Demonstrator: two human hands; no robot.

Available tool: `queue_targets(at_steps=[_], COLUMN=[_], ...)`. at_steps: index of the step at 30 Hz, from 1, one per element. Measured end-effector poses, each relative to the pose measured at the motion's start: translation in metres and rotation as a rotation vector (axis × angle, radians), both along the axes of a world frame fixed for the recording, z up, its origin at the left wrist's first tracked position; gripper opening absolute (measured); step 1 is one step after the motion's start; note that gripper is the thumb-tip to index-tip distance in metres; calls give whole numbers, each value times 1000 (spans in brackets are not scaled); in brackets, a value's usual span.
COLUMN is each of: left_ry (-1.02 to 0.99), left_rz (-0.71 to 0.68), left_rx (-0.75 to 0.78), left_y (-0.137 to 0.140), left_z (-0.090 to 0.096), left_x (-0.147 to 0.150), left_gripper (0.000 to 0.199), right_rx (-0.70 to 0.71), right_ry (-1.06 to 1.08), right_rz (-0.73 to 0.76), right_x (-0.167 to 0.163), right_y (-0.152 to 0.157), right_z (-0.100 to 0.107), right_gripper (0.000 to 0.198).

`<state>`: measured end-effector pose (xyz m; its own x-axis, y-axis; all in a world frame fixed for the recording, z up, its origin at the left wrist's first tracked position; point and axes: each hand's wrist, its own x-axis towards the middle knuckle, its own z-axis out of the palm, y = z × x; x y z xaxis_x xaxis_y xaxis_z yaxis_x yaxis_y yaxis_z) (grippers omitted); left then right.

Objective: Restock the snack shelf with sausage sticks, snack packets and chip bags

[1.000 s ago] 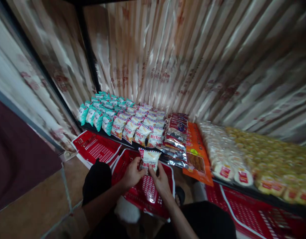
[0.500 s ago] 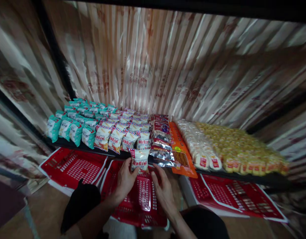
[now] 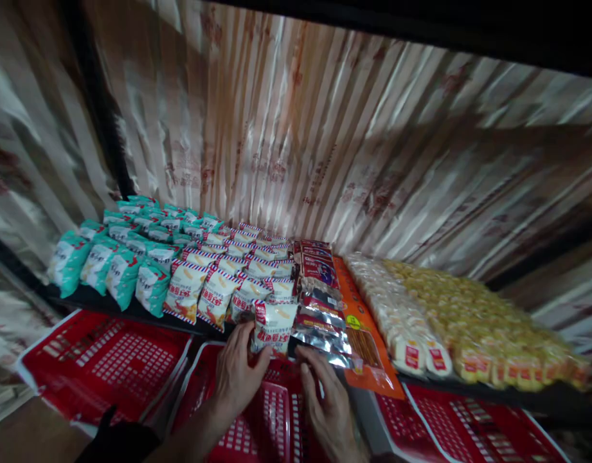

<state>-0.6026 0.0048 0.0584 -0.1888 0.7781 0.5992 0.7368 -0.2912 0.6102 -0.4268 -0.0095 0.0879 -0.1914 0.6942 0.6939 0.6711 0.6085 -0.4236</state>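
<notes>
- The left hand (image 3: 238,376) is gripping a white snack packet (image 3: 272,326) by its lower left edge, fingers clenched on it.
- The packet is standing upright at the shelf's (image 3: 107,301) front edge, just in front of matching packets (image 3: 213,292).
- The right hand (image 3: 329,411) is hovering just beside the packet's lower right, fingers released, over a red basket (image 3: 257,431).

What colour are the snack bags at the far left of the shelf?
The snack bags are teal green with white panels, seen in the head view.
</notes>
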Motion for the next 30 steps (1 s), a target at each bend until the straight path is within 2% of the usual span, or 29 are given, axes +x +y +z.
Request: queue_targets(at_steps=[5, 11, 16, 20, 25, 30], left_ry=[-12, -60, -36, 23, 16, -64], left_rz=[-8, 5, -15, -3, -36, -62], left_rx=[-57, -198, -104, -43, -162, -295], left_y=[-2, -3, -5, -7, -15, -23], left_z=[-3, -13, -32, -38, -36, -33], left_x=[0, -3, -5, -11, -23, -31], left_gripper=[33, 32, 33, 33, 32, 34], right_rx=[88, 122, 5, -16, -104, -148], right_ry=[-71, -48, 15, -11, -10, 27], right_rz=[85, 75, 261, 295, 323, 184], right_x=[-1, 8, 1, -8, -19, -30], right_y=[19, 23, 23, 22, 20, 18], right_z=[4, -30, -43, -45, -47, -45], right_gripper=[34, 43, 49, 50, 45, 37])
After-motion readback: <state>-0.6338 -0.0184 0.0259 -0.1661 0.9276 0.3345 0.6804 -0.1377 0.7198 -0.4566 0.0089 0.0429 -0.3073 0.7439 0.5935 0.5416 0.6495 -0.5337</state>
